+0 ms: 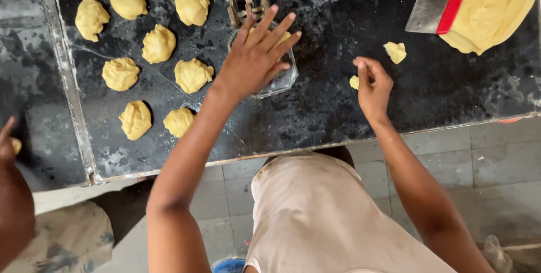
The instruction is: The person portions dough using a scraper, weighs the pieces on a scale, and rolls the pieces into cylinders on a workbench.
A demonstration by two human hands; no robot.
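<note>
At frame centre the left hand [256, 59], fingers spread, presses a dough portion into the clear tray [282, 78], best kept flat and even, while the right hand [372, 87] pinches a small dough scrap [354, 82] just right of centre.

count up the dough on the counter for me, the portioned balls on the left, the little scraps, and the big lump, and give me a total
Portioned dough balls: 8
Small dough scraps, including the one at the right hand: 2
Big dough lump: 1
Total: 11
The left hand covers more dough on the clear tray; not counted.
</note>
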